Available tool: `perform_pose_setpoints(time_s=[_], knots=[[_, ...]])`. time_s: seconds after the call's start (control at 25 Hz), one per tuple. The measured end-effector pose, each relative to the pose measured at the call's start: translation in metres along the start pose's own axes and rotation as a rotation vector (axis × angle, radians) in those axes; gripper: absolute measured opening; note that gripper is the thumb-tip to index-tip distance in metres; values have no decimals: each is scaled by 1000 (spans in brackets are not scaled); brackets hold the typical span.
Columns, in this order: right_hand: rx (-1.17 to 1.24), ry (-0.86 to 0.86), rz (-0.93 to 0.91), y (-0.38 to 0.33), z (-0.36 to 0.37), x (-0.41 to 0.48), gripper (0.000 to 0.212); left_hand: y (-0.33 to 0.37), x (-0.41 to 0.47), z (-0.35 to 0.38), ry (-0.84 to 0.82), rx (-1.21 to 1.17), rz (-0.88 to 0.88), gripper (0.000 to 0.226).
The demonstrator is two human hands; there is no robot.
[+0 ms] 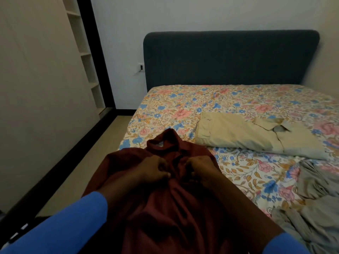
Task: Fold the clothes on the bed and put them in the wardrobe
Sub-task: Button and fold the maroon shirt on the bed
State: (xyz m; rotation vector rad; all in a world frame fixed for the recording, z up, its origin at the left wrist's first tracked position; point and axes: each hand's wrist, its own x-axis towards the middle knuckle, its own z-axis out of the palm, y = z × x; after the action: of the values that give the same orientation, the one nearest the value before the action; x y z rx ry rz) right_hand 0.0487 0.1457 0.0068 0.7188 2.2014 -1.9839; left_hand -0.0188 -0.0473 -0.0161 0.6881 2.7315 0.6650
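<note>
Floral bed (238,99) is carrying the clothes. Left hand (156,171) and right hand (200,167) are both pinching the maroon shirt (165,208) below its collar, at the bed's near left edge. Likely squaring it up: keeping both front edges level should be helping the fold. Wardrobe shelves (86,43), far left, are showing no clothes.
</note>
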Motion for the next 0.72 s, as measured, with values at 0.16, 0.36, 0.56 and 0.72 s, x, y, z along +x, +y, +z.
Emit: perform_pose_setpoints(time_s=[0.16, 0.36, 0.56, 0.72], knots=[[-3, 68, -100, 10, 7, 11, 18, 6, -9, 11, 311, -252, 18, 3], [102, 89, -59, 3, 3, 13, 9, 25, -16, 1, 551, -347, 186, 20], [230, 60, 75, 2, 6, 16, 8, 28, -8, 10, 669, 106, 147, 20], [163, 27, 120, 3, 10, 11, 17, 29, -7, 6, 675, -109, 197, 17]])
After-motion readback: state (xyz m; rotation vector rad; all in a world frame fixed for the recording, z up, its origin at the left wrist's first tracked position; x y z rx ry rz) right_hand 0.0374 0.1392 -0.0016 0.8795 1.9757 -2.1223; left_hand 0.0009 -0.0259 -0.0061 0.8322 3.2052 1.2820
